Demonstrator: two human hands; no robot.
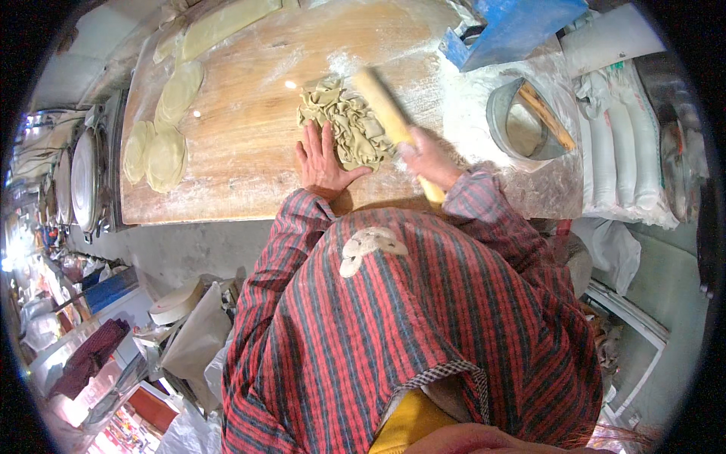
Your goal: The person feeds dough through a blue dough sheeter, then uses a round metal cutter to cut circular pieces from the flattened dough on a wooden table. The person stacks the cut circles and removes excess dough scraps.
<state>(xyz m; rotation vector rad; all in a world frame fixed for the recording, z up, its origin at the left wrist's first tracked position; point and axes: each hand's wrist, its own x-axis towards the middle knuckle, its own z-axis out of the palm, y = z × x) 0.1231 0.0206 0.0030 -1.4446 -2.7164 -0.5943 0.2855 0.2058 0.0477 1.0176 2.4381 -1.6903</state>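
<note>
A loose heap of crumpled dough strips (354,127) lies on the wooden work board (244,136), close in front of me. My left hand (325,164) is spread at the heap's near left edge, its fingertips against the strips and its thumb along the near side. In my right hand (425,159) is a thick wooden rolling pin (388,110), gripped around its lower part. The pin slants along the heap's right side, its far end up and to the left and blurred. I cannot tell whether the pin touches the dough.
Thin flat dough rounds (164,153) and a long dough sheet (227,28) lie on the board's left side. To the right, a metal flour container (505,130) holds a wooden-edged tool (544,113). A blue box (510,28) and filled white sacks (618,142) stand beyond.
</note>
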